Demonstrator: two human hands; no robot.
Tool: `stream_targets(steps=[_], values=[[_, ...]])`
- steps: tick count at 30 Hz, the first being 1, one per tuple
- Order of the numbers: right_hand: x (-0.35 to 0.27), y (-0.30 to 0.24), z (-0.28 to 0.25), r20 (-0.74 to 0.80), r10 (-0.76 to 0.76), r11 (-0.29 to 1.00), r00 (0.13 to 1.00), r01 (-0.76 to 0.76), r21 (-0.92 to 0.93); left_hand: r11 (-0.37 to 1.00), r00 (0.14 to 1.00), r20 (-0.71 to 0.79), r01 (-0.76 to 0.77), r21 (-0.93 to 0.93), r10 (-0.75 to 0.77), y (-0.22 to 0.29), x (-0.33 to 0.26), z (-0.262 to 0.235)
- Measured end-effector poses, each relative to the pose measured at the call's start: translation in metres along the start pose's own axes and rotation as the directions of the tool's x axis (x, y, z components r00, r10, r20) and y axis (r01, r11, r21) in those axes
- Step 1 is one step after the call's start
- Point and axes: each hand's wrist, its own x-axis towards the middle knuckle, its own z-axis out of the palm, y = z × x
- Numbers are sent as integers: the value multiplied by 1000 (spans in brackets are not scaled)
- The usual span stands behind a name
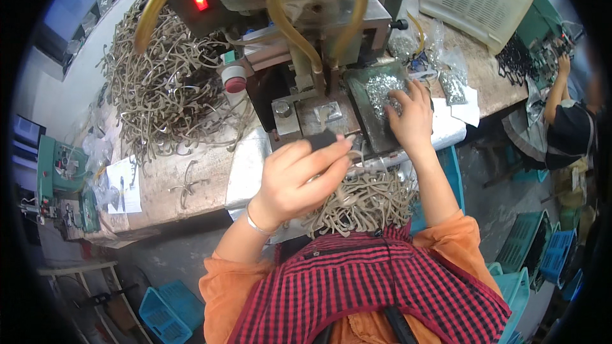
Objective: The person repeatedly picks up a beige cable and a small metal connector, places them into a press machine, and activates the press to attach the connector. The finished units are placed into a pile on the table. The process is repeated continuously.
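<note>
In front of the press, my left hand (296,181) is closed in a pinch. A small dark piece (322,140) shows at its fingers, and a curved grey-brown part lies just beyond the fingertips; which of these it grips is unclear. My right hand (413,118) reaches over a dark tray (376,132) with its fingers bent and thumb apart, close to a heap of small shiny metal pieces (384,89). Between the hands and the press head is the metal work plate (325,114). A pile of curved grey-brown metal parts (366,200) lies at my lap.
A large tangled heap of the same curved parts (169,83) covers the bench at left. The press carries a red push button (234,83) and a looped yellowish hose (274,0). A cream crate (481,3) stands back right; another person (567,114) sits far right.
</note>
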Motion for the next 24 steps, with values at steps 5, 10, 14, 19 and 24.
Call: stream_targets(steps=[5,10,14,19,24], values=[[6,11,4,-67,6,989,998,4,148,1000,998,58,-15,0,15,2,6,4],[14,-2,14,-154,-26,989,988,48,142,999,998,56,-3,-36,5,-5,8,5],[42,-26,46,-77,-223,975,972,223,-1,998,998,47,35,-50,-32,-2,-1,1],[24,4,42,-58,-205,978,977,202,-46,991,990,-63,124,-53,-127,17,-23,7],[9,17,21,42,195,815,980,-186,549,544,716,-525,695,471,-460,3,-106,-109]])
